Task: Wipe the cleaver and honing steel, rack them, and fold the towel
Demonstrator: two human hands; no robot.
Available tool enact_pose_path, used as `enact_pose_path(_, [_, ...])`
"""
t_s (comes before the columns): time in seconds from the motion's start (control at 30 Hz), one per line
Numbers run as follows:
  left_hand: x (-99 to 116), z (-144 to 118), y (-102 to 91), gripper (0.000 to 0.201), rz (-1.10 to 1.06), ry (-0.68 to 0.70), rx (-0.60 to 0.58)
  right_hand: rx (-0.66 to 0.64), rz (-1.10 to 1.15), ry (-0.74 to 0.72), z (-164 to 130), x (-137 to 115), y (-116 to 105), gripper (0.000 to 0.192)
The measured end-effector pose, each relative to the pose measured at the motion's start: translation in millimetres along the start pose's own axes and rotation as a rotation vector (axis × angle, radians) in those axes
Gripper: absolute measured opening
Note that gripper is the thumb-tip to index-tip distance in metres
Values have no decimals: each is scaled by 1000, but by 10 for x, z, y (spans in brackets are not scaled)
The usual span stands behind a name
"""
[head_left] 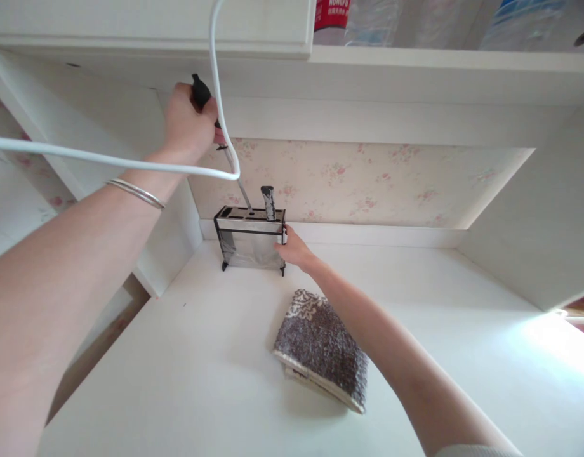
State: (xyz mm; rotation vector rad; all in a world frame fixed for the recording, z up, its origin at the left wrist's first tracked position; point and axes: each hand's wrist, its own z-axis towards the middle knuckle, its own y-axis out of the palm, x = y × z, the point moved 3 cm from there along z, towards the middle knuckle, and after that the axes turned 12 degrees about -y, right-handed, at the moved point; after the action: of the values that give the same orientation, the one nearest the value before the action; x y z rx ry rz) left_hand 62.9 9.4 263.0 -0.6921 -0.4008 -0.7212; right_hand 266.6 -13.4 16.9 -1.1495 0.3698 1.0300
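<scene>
A: Far left first. What's the left hand [187, 124] doing?

B: Raised high, close under the upper shelf [416, 60]. Fist closed round the black handle [200, 94] of a long tool. Its thin metal shaft [243, 190] slants down and right, tip at a slot in the top of the knife rack [250, 236]. Whether the tip is inside the slot, cannot tell. Silver bangle [136, 192] on that wrist.

A: The white line across the view?

B: A white cable [106, 158], close to the camera. Comes in from the left edge, loops near the hand, rises out of the top.

A: The rack itself?

B: Black frame, clear sides, standing on the white desk [201, 355] against the floral back wall [368, 181]. A second dark handle [268, 202] stands upright in it.

A: Right hand [294, 249]?

B: Reaching forward, fingers pressed against the rack's right end, bracing it. Not wrapped around anything.

A: Further right?

B: A folded grey-brown cloth [320, 355] lies on the desk, nearer the camera, just under the right forearm. Bottles [332, 19] on the shelf above.
</scene>
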Motion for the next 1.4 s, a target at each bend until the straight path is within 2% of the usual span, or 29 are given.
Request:
enact_pose_path(0.1, [-25, -228, -282, 48, -120, -84, 113, 27, -44, 21, 25, -46, -74, 61])
enact_pose_path(0.2, [-139, -603, -514, 43, -228, 50, 192, 126, -127, -5, 103, -200, -214, 68])
enact_pose_path(0.3, [-320, -1091, -681, 37, -324, 136, 247, 202, -201, -116, 252, -442, -353, 66])
enact_pose_path(0.37, [-401, -1472, -758, 34, -317, 189, 253, 155, -261, -196, 393, -591, -404, 59])
enact_pose_path(0.43, [-443, -1890, -832, 35, -285, 250, 265, 41, -282, -235, 553, -686, -419, 51])
enact_pose_path(0.57, [-519, -2782, -989, 56, -162, 322, 300, -152, -162, -134, 824, -696, -407, 36])
enact_pose_path(0.63, [-605, -3219, -1052, 66, -102, 291, 284, -197, -158, -105, 907, -682, -400, 23])
enact_pose_path(0.7, [-731, -3621, -1076, 64, -95, 218, 180, -188, -161, -132, 967, -696, -416, 15])
enact_pose_path(0.8, [-974, -4111, -1061, 54, -64, 8, 36, -83, -36, -215, 1053, -781, -516, 12])
enact_pose_path(0.83, [-1044, -4236, -1056, 51, -56, -38, 22, -46, 21, -244, 1086, -826, -574, 13])
enact_pose_path(0.93, [-1192, -4473, -1034, 46, -37, -97, 8, 18, 145, -300, 1184, -1003, -805, 16])
enact_pose_path(1.1, [-1231, -4575, -969, 50, 66, -18, -114, 112, 169, -342, 1188, -1332, -1208, 18])
enact_pose_path(1.3, [-1146, -4627, -926, 37, 90, -62, -185, 147, 81, -452, 865, -1543, -1375, 16])
enact_pose_path(1.4, [-1095, -4646, -931, 26, 132, -108, -207, 257, 48, -550, 598, -1611, -1416, 19])
